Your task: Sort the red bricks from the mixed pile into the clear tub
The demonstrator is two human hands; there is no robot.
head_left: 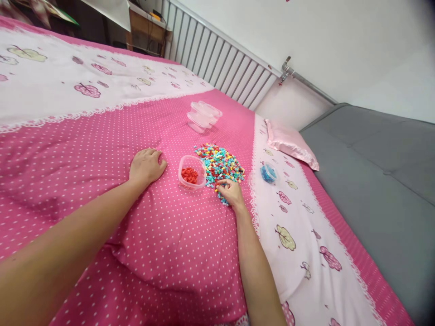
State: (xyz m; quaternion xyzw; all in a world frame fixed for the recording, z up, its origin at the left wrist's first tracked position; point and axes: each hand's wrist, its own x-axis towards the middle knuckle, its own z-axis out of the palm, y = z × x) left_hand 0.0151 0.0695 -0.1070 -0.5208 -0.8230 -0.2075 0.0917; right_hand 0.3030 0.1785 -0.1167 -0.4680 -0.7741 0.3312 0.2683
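A heap of small mixed-colour pieces (220, 164), red, blue, yellow and white, lies on the pink dotted bedspread (163, 253). My right hand (231, 192) rests at the heap's near edge, fingers curled and pinching among the pieces; what it holds is too small to see. A clear round tub with red pieces (191, 172) stands just left of the heap. My left hand (147, 165) lies flat on the bedspread to the left of that tub, fingers loosely together, holding nothing. A second clear tub with blue pieces (268, 172) stands to the right of the heap.
A stack of empty clear tubs (203, 115) sits beyond the heap. A pink satin pillow (290, 144) lies at the right, beside a grey sofa (374, 181). A white radiator (224, 63) runs along the far wall, with a wooden desk (146, 27) past it.
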